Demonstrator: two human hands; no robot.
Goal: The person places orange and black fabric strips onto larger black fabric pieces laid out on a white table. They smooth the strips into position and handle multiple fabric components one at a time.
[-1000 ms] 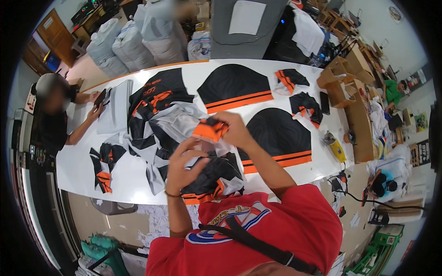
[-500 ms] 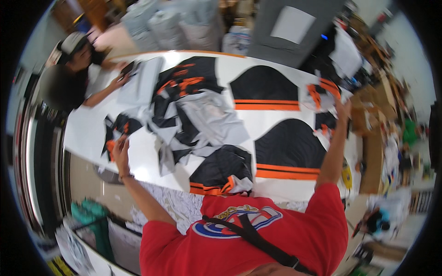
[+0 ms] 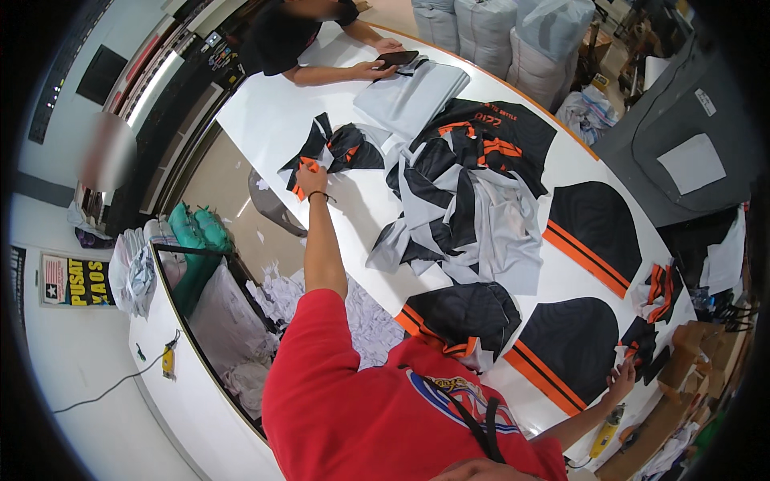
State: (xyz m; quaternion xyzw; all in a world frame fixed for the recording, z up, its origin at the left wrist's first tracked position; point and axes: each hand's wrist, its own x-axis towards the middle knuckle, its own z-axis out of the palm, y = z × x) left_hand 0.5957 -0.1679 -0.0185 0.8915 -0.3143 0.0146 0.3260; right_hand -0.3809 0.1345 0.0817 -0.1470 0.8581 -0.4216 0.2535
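Observation:
At the table's left edge, my left hand point(image 3: 313, 178) is closed on a black-and-orange fabric piece point(image 3: 303, 194). More black and orange cut pieces point(image 3: 357, 151) lie just beside it. At the right end, my right hand point(image 3: 621, 383) reaches to a small pile of black and orange fabric pieces point(image 3: 638, 337); its fingers look apart at the pile's near edge. Two black sleeve panels with orange striped hems, one farther point(image 3: 595, 228) and one nearer point(image 3: 569, 341), lie flat to the left of that pile. A folded black-and-orange panel point(image 3: 461, 314) lies right in front of me.
A heap of grey and black fabric point(image 3: 473, 208) covers the middle of the white table point(image 3: 361, 224). Across it, a co-worker's hands point(image 3: 377, 68) hold a phone point(image 3: 397, 58) by folded grey cloth point(image 3: 411, 94). A yellow tool point(image 3: 607, 431) and cardboard boxes point(image 3: 694, 357) are at right.
The view has swung left. My left hand has closed on the orange-edged piece. My right hand has moved from the farther small pile to the nearer one.

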